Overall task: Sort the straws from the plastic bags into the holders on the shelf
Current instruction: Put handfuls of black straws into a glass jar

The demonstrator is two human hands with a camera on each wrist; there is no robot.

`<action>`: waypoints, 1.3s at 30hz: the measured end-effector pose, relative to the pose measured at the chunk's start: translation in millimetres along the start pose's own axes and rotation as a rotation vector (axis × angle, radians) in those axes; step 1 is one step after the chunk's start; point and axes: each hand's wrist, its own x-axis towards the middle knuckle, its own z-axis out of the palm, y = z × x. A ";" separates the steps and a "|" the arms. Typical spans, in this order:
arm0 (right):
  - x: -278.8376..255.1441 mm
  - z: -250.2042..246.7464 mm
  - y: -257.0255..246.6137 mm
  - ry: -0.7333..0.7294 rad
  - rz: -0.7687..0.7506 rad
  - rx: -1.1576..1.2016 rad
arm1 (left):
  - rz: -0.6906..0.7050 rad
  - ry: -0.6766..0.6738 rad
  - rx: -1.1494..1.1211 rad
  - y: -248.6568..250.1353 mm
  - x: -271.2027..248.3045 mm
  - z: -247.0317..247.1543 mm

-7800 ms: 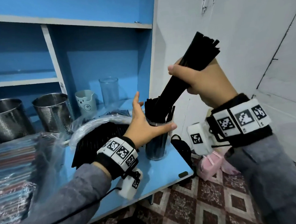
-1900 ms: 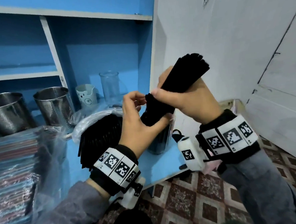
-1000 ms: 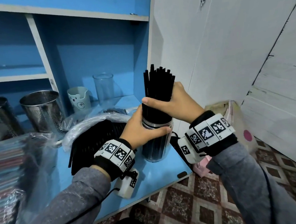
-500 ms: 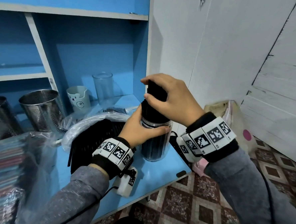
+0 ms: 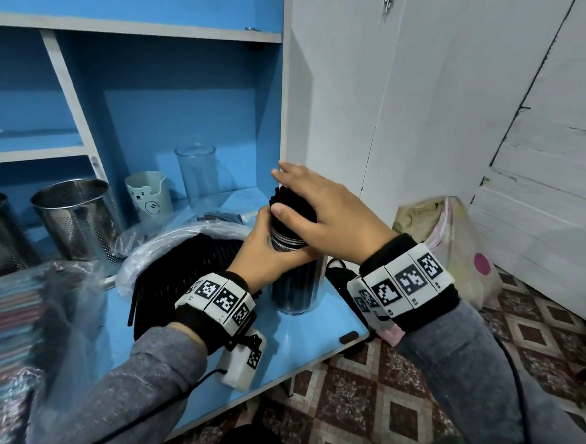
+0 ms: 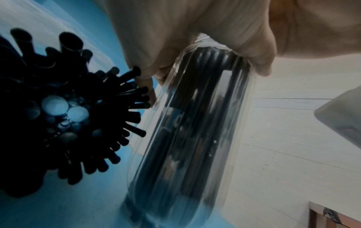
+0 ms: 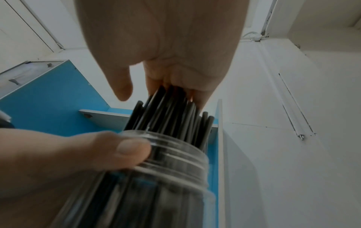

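A clear glass jar packed with black straws stands near the front right corner of the blue shelf board. My left hand grips the jar's threaded neck, its thumb across the rim. My right hand lies flat on the straw tops with fingers straight, pressing them down. A plastic bag holding more black straws lies just left of the jar.
Two perforated steel holders, a pale cup with a bear face and an empty clear tumbler stand at the back of the shelf. A bag of coloured straws fills the left front. White wall panels are at right.
The right hand let go of the bundle's side and moved onto its top, now flat. The straws have sunk deeper into the jar. The left hand stays on the neck.
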 end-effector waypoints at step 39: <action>58.0 155.5 -90.7 -0.395 0.366 0.013 | -0.229 0.333 0.359 -12.7 -54.4 -169.8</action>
